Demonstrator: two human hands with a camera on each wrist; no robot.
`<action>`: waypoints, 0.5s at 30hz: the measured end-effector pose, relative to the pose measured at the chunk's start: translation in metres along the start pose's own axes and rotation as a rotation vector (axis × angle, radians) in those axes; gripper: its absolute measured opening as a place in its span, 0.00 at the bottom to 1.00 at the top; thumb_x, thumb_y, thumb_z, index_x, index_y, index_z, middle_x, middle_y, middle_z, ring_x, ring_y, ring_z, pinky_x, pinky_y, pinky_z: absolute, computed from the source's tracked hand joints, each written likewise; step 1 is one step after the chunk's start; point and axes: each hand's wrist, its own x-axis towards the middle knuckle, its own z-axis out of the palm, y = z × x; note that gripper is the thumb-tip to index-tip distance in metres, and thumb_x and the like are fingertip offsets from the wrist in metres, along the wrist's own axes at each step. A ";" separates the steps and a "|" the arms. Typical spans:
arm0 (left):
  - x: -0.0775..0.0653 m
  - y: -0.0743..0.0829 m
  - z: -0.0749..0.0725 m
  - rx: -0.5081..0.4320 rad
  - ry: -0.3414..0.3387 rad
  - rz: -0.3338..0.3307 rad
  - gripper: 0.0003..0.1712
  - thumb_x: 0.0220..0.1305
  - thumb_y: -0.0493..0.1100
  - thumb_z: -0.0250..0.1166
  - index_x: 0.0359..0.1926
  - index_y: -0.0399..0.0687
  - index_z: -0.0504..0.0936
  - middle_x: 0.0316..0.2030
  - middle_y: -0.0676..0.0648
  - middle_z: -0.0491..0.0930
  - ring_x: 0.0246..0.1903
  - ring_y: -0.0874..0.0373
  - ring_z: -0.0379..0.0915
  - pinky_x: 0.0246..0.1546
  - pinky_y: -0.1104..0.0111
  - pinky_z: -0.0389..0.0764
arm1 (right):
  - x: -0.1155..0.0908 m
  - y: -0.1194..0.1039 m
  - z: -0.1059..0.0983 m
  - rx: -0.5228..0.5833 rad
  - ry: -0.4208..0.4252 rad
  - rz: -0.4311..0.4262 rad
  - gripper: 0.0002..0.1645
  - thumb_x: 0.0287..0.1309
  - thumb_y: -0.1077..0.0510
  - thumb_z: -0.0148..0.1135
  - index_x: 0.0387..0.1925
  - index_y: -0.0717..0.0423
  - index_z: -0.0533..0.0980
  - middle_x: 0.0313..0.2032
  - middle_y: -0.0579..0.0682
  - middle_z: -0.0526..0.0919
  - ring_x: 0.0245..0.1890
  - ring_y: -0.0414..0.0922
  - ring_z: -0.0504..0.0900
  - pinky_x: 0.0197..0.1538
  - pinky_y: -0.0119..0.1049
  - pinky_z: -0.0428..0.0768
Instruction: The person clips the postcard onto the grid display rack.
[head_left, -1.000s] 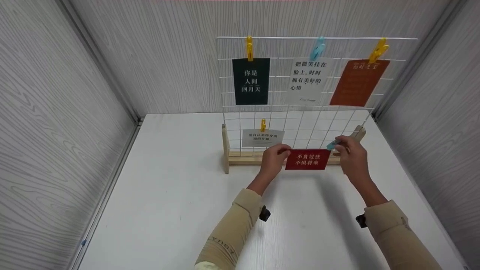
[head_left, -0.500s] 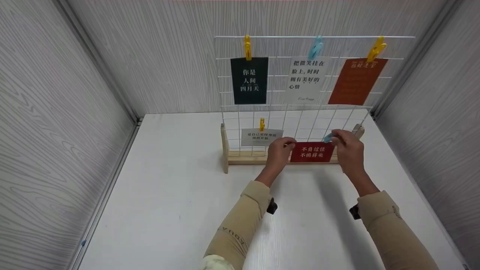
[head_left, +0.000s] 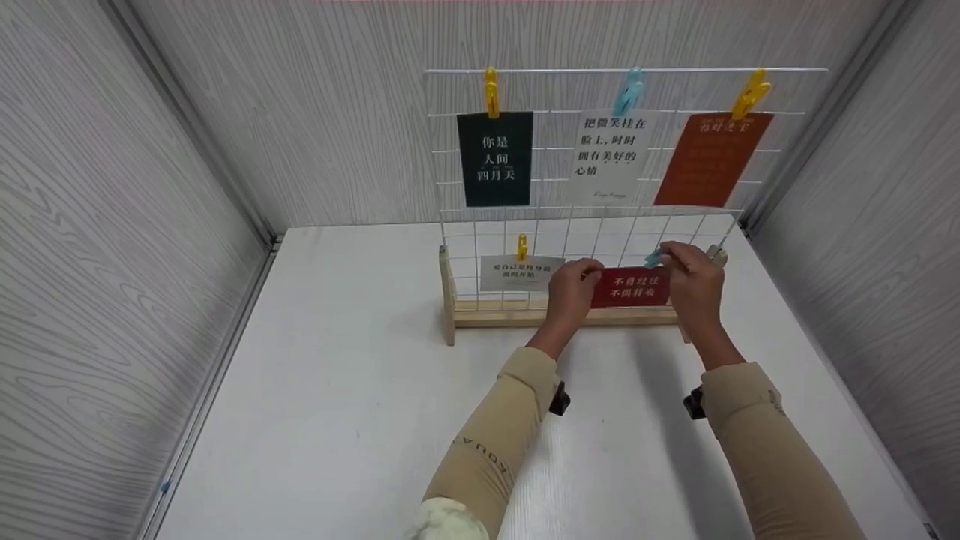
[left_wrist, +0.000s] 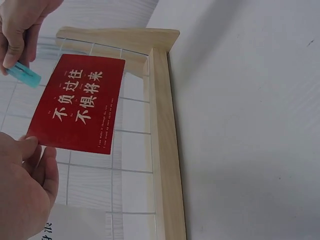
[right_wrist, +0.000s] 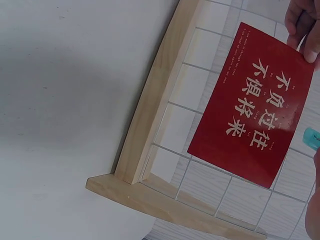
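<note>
In the head view a red card (head_left: 630, 289) with white lettering lies close before the lower right of a white wire grid (head_left: 562, 70). My left hand (head_left: 568, 298) pinches it by its upper left corner, between thumb and fingers. A light-blue clothespin (left_wrist: 24, 74) is pinched in my right hand (head_left: 694, 286), just above the card's upper edge. The right wrist view shows the clothespin apart from the card (right_wrist: 255, 105), which has wires right behind it. To the left of my left hand, a small pale card (head_left: 517, 282) hangs from a yellow clothespin (head_left: 522, 246).
Along the upper grid hang a dark green card (head_left: 496, 191), a white card (head_left: 609, 184) and an orange card (head_left: 711, 161), each by a clothespin. A wooden base (head_left: 491, 319) carries the grid on the white table (head_left: 337, 375). Grey wood-grain panels (head_left: 337, 112) stand around it.
Both hands have moved forward toward the grid, carrying the red card up and to the right in the head view. The blue clothespin has moved up and slightly left, still in the right hand.
</note>
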 end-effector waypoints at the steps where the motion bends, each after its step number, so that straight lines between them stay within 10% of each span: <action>1: 0.000 0.000 0.001 -0.002 0.001 -0.001 0.08 0.72 0.39 0.61 0.46 0.49 0.86 0.43 0.53 0.85 0.45 0.66 0.78 0.48 0.73 0.78 | 0.001 0.001 0.000 -0.001 0.005 -0.001 0.09 0.66 0.64 0.63 0.44 0.64 0.84 0.43 0.56 0.88 0.44 0.38 0.83 0.47 0.18 0.76; 15: 0.011 0.007 0.006 0.118 0.072 0.032 0.10 0.74 0.41 0.59 0.49 0.48 0.85 0.43 0.51 0.84 0.44 0.63 0.79 0.48 0.72 0.79 | 0.007 0.002 0.015 -0.033 -0.015 0.033 0.11 0.67 0.63 0.63 0.47 0.62 0.85 0.48 0.56 0.87 0.51 0.49 0.85 0.54 0.23 0.76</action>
